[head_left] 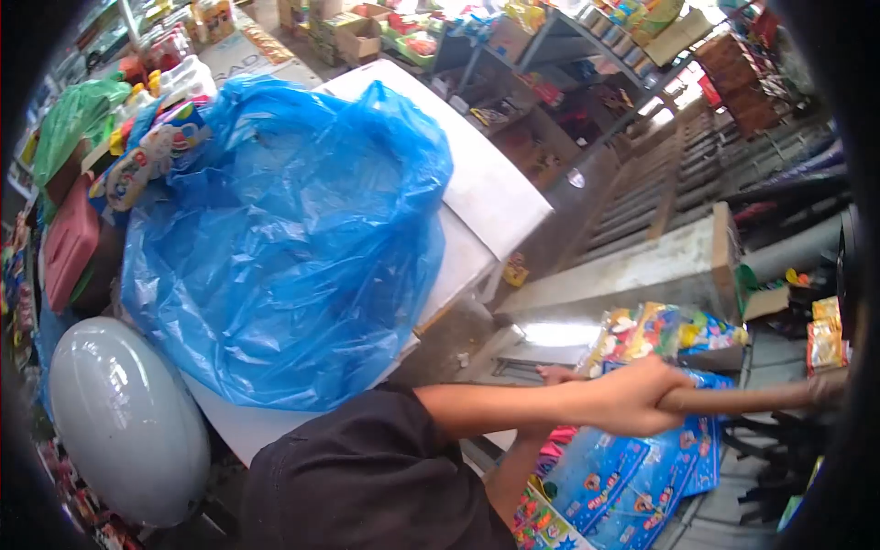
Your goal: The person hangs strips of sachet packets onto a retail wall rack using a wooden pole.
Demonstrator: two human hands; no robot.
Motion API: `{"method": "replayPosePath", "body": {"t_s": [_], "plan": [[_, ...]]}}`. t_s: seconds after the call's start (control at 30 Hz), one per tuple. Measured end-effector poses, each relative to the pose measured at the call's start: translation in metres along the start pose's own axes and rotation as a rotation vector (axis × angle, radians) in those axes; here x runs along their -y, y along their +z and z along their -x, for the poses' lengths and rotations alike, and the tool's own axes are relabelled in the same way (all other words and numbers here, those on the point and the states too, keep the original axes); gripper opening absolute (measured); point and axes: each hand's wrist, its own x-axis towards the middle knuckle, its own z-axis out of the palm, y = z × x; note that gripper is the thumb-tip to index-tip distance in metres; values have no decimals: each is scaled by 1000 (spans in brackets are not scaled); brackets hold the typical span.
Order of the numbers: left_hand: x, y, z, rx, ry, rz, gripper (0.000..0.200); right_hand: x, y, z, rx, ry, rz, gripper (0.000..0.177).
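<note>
My left hand (637, 396) is at the right of the view, its fingers wrapped round a brown wooden stick (738, 397). The stick runs rightward from the fist to the dark edge of the picture. A dark sleeve (367, 477) covers the upper arm. Beneath the forearm shows a second bare limb (507, 481), with small tips of skin (559, 374) beyond it; the forearm hides the rest, and I cannot make out whether this is my right arm. Flat blue printed packets (614, 472) lie below the fist. Colourful packets (646, 332) lie just above it.
A blue plastic bag (293, 247) spreads over white boxes (486, 206) at the left. A smooth grey rounded object (128, 422) stands beside it. Shelves (587, 60) with goods, a wooden slatted structure (669, 179) and black strips (779, 463) surround the area.
</note>
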Motion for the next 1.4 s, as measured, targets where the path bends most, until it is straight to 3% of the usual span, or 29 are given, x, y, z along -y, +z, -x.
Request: {"method": "replayPosePath", "body": {"t_s": [0.07,0.1,0.13,0.2,0.33,0.47,0.53,0.6,0.67,0.73,0.8,0.87,0.93,1.0,1.1,1.13,1.2,1.33,1.4], "plan": [[12,-16,-19,-237,65,-136,19,-3,31,-30,82,9,-25,27],[12,-29,-26,-297,-43,-291,27,-6,44,-42,109,8,-47,28],[19,-43,-32,-331,-27,-365,39,-9,62,-58,145,14,-69,28],[30,-65,-33,-640,156,-640,58,-15,94,-87,221,33,-96,30],[51,-103,-4,-679,-6,-834,75,-23,154,-141,369,73,-125,34],[55,-122,23,-679,-63,-887,56,-37,228,-192,629,87,-98,37],[59,-129,35,-655,-118,-853,50,-55,272,-221,885,24,-64,34],[68,-129,35,-566,-292,-599,37,-81,335,-241,1056,60,-51,32],[85,-134,24,-607,-247,-571,30,-110,403,-255,1195,-133,204,28],[107,-145,5,-663,-241,-489,28,-165,476,-259,1179,-266,156,26],[140,-160,-16,-770,-443,-366,27,-200,541,-251,1195,-397,119,27],[174,-181,-52,-849,-288,-651,26,-224,598,-241,1268,-606,82,25],[191,-218,-92,-1068,-383,-572,28,-236,640,-223,1509,-377,133,23],[210,-260,-119,-1198,-432,-566,28,-276,679,-200,1726,-309,-132,26],[232,-313,-137,-1610,-440,-639,27,-326,708,-166,1918,-470,54,29],[233,-325,-136,-1615,-450,-645,27,-336,713,-158,1932,-513,138,29],[236,-350,-132,-1872,-507,-661,26,-358,728,-147,2036,-542,203,33],[245,-393,-112,-2073,-532,-725,23,-377,733,-142,2414,-579,534,44],[254,-416,-106,-2165,-507,-612,25,-376,745,-133,2460,-823,653,56]]}}
